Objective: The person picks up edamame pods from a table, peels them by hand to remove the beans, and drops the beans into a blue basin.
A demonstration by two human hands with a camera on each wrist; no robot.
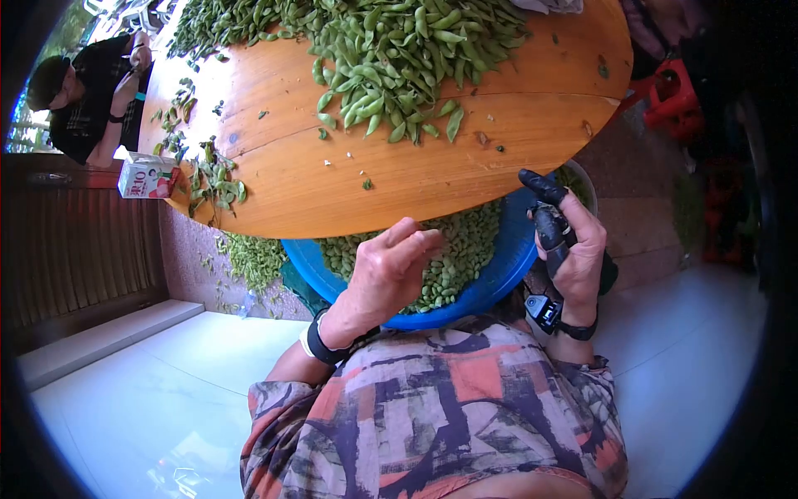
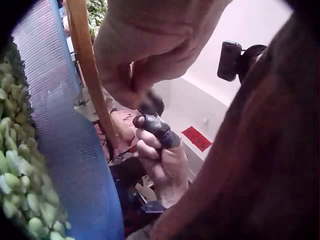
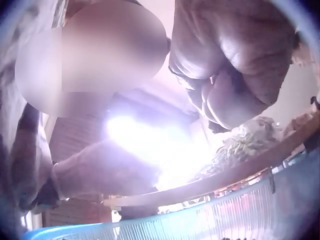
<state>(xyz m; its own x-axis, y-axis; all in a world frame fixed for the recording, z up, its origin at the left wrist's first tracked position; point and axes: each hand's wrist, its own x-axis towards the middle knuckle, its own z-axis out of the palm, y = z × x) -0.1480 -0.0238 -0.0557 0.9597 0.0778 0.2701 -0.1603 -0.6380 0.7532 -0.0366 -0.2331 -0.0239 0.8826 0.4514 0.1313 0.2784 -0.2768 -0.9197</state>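
Observation:
In the head view the left hand [image 1: 382, 270] is over the near part of a blue basket [image 1: 445, 316] of shelled green beans [image 1: 457, 258], fingers curled; no object shows in it. To its right, beside the basket, the right hand [image 1: 573, 249] is raised, with black coverings on thumb and forefinger. Its fingers are loosely bent, a gap shows between the covered tips, and nothing is visible in them. The left wrist view has the left hand [image 2: 155, 45] large at the top, the right hand [image 2: 167, 160] beyond. The right wrist view shows the right hand [image 3: 235, 60] from below.
A pile of green pods [image 1: 407, 58] covers the far part of the wooden table [image 1: 332, 183], whose edge overhangs the basket. A carton [image 1: 148, 176] stands at the table's left edge. Another person [image 1: 87, 100] is at the upper left. Green scraps [image 1: 258, 262] lie on the floor.

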